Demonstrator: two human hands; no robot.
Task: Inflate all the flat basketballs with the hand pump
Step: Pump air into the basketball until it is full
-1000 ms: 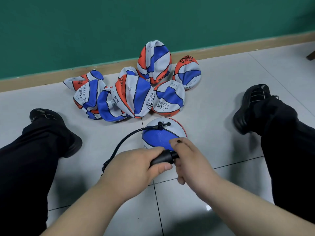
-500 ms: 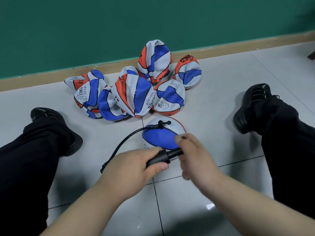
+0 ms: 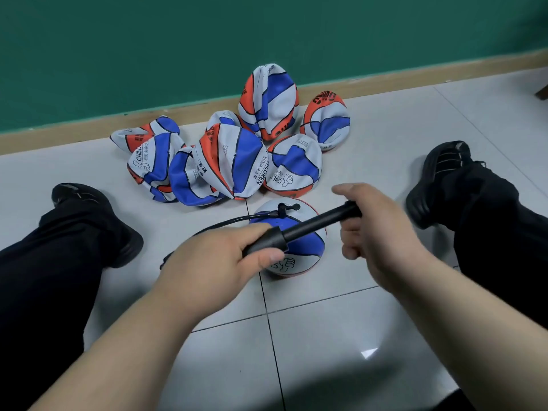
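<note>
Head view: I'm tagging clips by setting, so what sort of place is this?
Likely an indoor room, maybe at a school or gym: glossy tiled floor, green wall with wooden skirting, and a heap of flat basketballs.

A black hand pump (image 3: 311, 225), plunger extended, hosed to a rounded basketball (image 3: 305, 253); crumpled flat basketballs (image 3: 234, 164) heaped just behind it.

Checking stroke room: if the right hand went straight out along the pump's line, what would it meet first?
The right hand would probably meet the black shoe first; depth is unclear.
</note>
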